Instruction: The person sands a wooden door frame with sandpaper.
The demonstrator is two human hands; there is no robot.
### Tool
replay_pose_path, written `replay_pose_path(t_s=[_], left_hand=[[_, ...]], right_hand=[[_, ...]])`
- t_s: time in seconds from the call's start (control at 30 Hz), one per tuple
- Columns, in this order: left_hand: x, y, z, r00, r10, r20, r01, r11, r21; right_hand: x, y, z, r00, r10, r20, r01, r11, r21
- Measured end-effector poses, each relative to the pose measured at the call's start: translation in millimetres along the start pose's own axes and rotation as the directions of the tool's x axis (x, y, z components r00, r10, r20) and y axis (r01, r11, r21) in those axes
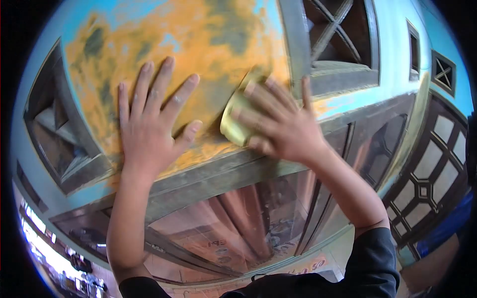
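Note:
My left hand (151,121) lies with fingers spread on the wall panel (213,59), whose orange, blue and dark grey paint is patchy and worn. It holds nothing. To its right, my right hand (283,119) presses a yellow sheet of sandpaper (236,121) against the same panel, close to its lower right corner. The sheet's left edge curls away from the surface, and the fingers cover the rest of it. Slight blur shows on the right fingers.
A dark wooden beam (208,174) runs below the panel, over glass window panes (213,233) with a curtain behind. Openings with crossed slats, one a vent (340,35), flank the panel. At the right stands a dark door (427,169) with pale insets. Blue fabric (444,223) shows at lower right.

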State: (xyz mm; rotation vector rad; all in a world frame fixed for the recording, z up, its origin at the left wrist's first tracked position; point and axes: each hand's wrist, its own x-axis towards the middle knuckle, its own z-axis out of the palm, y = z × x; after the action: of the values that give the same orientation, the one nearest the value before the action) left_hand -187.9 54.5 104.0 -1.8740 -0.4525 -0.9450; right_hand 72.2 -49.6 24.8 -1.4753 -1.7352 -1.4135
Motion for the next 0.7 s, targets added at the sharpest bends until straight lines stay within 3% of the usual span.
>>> replay_pose_path(t_s=[0.07, 0.13, 0.23, 0.33, 0.43, 0.53, 0.6, 0.63, 0.7], left_hand=[[-7.9, -26.6, -0.9, 0.999, -0.022, -0.027, 0.024, 0.998, 0.063], [-18.5, -44.6, -1.7, 0.999, -0.031, -0.031, 0.034, 0.994, 0.106], [-32.3, -51.5, -0.8, 0.998, -0.056, -0.025, 0.058, 0.991, 0.123], [-33.3, -50.2, -0.2, 0.997, -0.058, -0.04, 0.063, 0.99, 0.123], [-30.6, -52.1, 1.0, 0.991, -0.074, -0.111, 0.08, 0.996, 0.045], [-6.7, -71.5, 5.9, 0.968, -0.081, -0.236, 0.092, 0.995, 0.036], [10.2, -88.5, 8.7, 0.952, -0.075, -0.297, 0.098, 0.993, 0.066], [18.3, -95.6, 9.7, 0.943, -0.069, -0.325, 0.102, 0.991, 0.083], [30.6, -106.3, 9.7, 0.932, -0.058, -0.359, 0.107, 0.987, 0.118]], right_hand=[[38.1, 15.9, -8.2, 0.973, 0.15, -0.178, -0.161, 0.986, -0.046], [61.2, 9.3, -3.5, 0.948, 0.137, -0.288, -0.13, 0.991, 0.041], [73.4, -9.9, -5.5, 0.964, 0.064, -0.259, -0.052, 0.997, 0.05], [76.6, -10.7, -7.5, 0.968, 0.016, -0.249, -0.035, 0.997, -0.071], [87.7, -2.4, -12.3, 0.971, -0.132, -0.201, 0.128, 0.991, -0.035], [136.3, 48.1, -27.9, 0.934, -0.126, -0.334, 0.001, 0.937, -0.349], [154.6, 50.5, -44.4, 0.954, 0.084, -0.288, -0.111, 0.991, -0.076], [157.7, 42.5, -45.0, 0.942, 0.115, -0.316, -0.174, 0.97, -0.167], [161.1, 25.0, -38.1, 0.947, -0.038, -0.318, -0.002, 0.992, -0.125]])
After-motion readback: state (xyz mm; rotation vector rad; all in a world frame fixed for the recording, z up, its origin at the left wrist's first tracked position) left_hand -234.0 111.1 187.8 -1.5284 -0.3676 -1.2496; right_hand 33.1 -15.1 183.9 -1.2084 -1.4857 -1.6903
